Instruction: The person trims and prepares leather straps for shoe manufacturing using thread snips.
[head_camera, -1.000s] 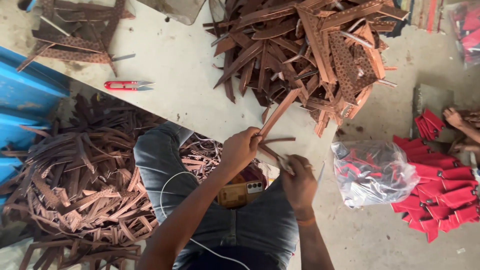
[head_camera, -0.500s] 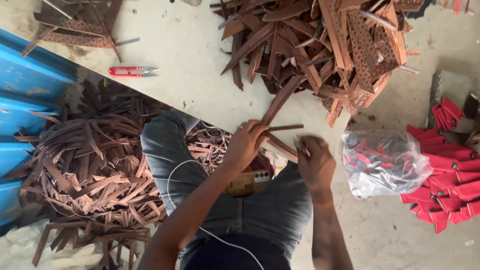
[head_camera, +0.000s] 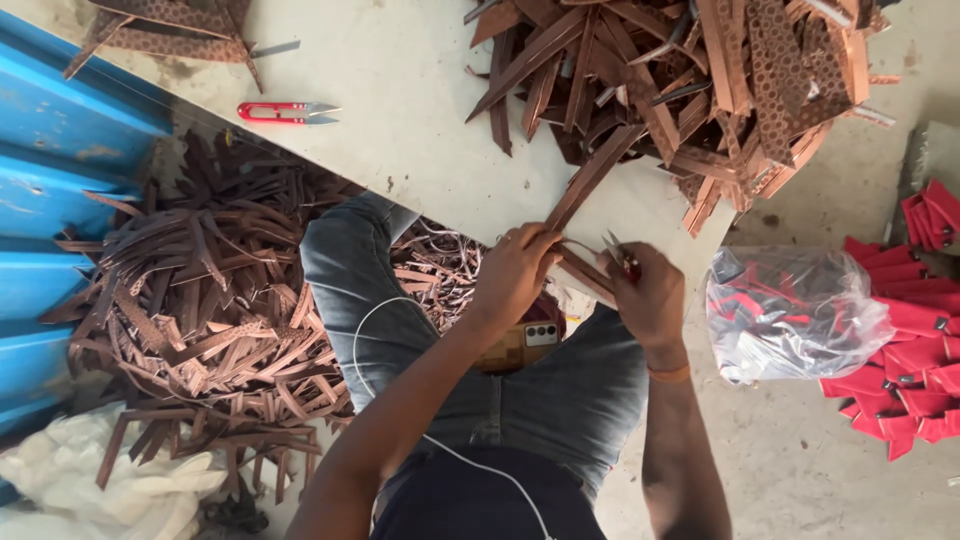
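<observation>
A pale work table (head_camera: 420, 90) is seen from above, its near edge running diagonally over a concrete floor (head_camera: 800, 470), with a blue corrugated panel (head_camera: 50, 200) along the left. A large heap of brown leather strips (head_camera: 700, 80) is piled at the table's far right corner, and a smaller pile (head_camera: 170, 30) lies at the far left corner. Red-handled snips (head_camera: 285, 110) rest on the table near its left edge. Below that edge, a mound of cut brown strips (head_camera: 200, 310) is spread on the floor.

At the near edge, one long brown strip (head_camera: 590, 180) is pinched at its lower end by the left hand (head_camera: 515, 275), fingers closed on it. A small cutter (head_camera: 618, 250) is gripped in the right hand (head_camera: 650, 300), its tips just beside the strip. A phone (head_camera: 525, 345) lies on the lap. A clear bag (head_camera: 790, 310) of red pieces sits on the floor at the right, beside loose red pieces (head_camera: 915, 350).
</observation>
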